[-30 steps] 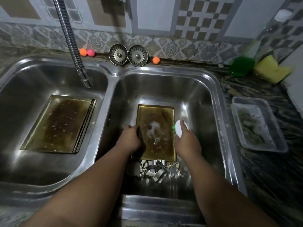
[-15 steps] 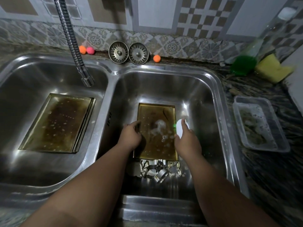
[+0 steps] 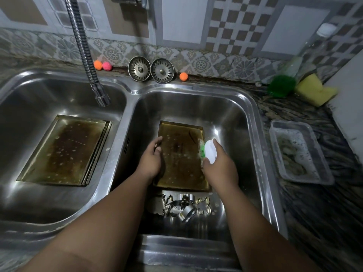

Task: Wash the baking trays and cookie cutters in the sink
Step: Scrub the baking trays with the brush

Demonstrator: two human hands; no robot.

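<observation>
In the right-hand stainless steel basin (image 3: pixel 235 118), the left hand (image 3: pixel 152 160) curls fingers over the stained golden rectangular baking tray (image 3: pixel 182 169); the right hand (image 3: pixel 221 169) grips a white-handled green brush (image 3: pixel 209 152). Scrubbing step, I reckon; next, firm strokes across the grime

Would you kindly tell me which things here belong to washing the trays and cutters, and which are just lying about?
In the job: right-basin tray, gripped by the left hand; left-basin tray; cookie cutters; green-and-white scrubber in the right hand; tap hose.
Lying about, untouched: sink strainers; coloured balls; green scourer; yellow sponge; plastic container.
</observation>
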